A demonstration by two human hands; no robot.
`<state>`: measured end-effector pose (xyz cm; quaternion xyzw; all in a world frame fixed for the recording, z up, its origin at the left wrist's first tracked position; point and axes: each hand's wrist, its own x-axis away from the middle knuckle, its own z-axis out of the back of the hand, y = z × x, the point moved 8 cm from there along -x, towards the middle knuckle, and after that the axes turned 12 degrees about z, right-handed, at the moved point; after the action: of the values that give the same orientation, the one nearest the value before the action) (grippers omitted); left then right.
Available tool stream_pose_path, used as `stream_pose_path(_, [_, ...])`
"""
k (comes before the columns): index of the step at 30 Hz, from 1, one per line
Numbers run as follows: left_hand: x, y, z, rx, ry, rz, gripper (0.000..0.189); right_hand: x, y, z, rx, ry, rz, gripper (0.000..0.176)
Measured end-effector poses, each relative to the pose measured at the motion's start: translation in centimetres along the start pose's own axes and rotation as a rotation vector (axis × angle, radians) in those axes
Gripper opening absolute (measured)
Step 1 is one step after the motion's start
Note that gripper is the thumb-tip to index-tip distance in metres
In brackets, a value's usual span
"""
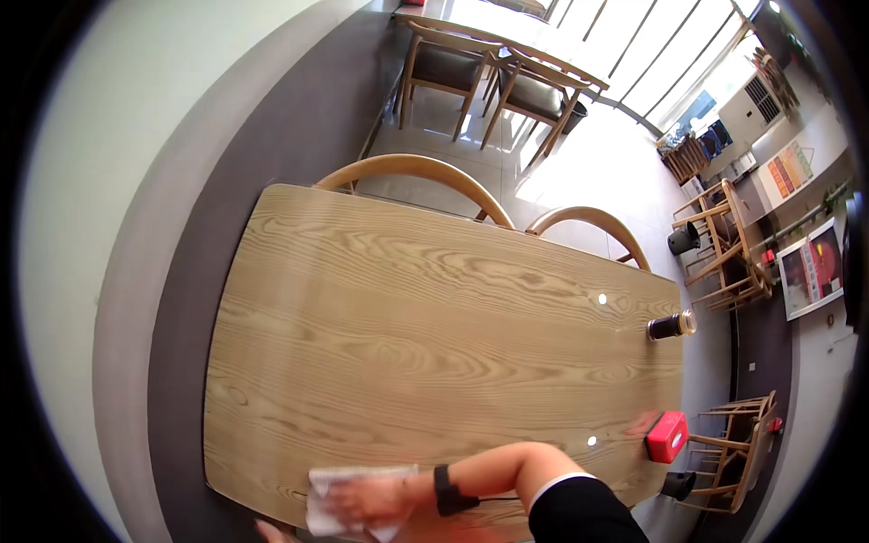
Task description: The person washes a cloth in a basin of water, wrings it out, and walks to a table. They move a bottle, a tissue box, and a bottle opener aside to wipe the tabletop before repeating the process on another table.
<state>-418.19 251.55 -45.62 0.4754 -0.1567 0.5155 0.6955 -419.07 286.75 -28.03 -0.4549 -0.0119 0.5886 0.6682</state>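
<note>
White cloth [319, 519], one; on the table [434, 353], near its edge, beneath the right hand [369, 502], fingers too blurred to tell grip. Probably light, soft, limp; best held mid-cloth, palm flat. Left hand [270, 532]: partly visible, finger state unclear.

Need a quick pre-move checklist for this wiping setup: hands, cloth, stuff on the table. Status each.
1. Right hand on the white cloth: ok, it lies over it.
2. Cloth lying flat: cannot tell, the hand covers much of it and the area is blurred.
3. Left hand fully in view: not ok, only a part shows at the bottom edge.
4. Dark bottle apart from cloth and hands: ok, it is near the table's right end in the picture.
5. Red box apart from the cloth: ok, also near that end.
</note>
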Motion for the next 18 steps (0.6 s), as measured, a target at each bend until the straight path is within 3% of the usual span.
stream_pose_path(1, [0.1, 0.2, 0.3, -0.076, 0.047, -0.023, 0.054, 2.4, 3.5, 3.0, 0.055, 0.158, -0.105, 0.046])
stream_pose_path(2, [0.2, 0.2, 0.5, -0.131, 0.09, -0.045, 0.054, 3.0, 3.3, 13.0, 0.14, 0.213, -0.36, 0.044])
stream_pose_path(3, [0.1, 0.4, 0.6, -0.192, 0.122, -0.057, 0.054, 7.0, 7.1, 15.8, 0.402, 0.225, -0.357, 0.042])
stream_pose_path(4, [0.0, 0.5, 0.6, -0.24, 0.145, -0.07, 0.054, 8.8, 6.6, 23.5, 0.532, 0.152, -0.598, 0.04])
stream_pose_path(5, [0.0, 0.5, 0.8, -0.275, 0.166, -0.079, 0.054, 14.7, 8.0, 27.8, 0.569, 0.46, -0.668, 0.043])
stream_pose_path(6, [0.0, 0.5, 1.0, -0.304, 0.187, -0.087, 0.054, 19.3, 8.0, 31.8, 0.844, 0.584, -0.682, 0.041])
stream_pose_path(8, [-0.1, 0.8, 1.6, -0.353, 0.221, -0.102, 0.055, 28.8, 6.6, 37.3, 1.147, 0.689, -0.936, 0.031])
stream_pose_path(12, [-1.0, 0.7, 2.4, -0.404, 0.27, -0.105, 0.055, 44.5, 1.1, 38.8, 1.259, 0.667, -1.629, 0.047])
stream_pose_path(13, [-1.2, 0.5, 2.6, -0.408, 0.282, -0.101, 0.055, 44.7, 1.0, 38.2, 1.273, 0.657, -1.618, 0.047])
stream_pose_path(18, [-2.8, 0.0, 3.8, -0.449, 0.314, -0.086, 0.056, 42.4, 0.2, 34.4, 1.226, 0.704, -2.022, 0.053])
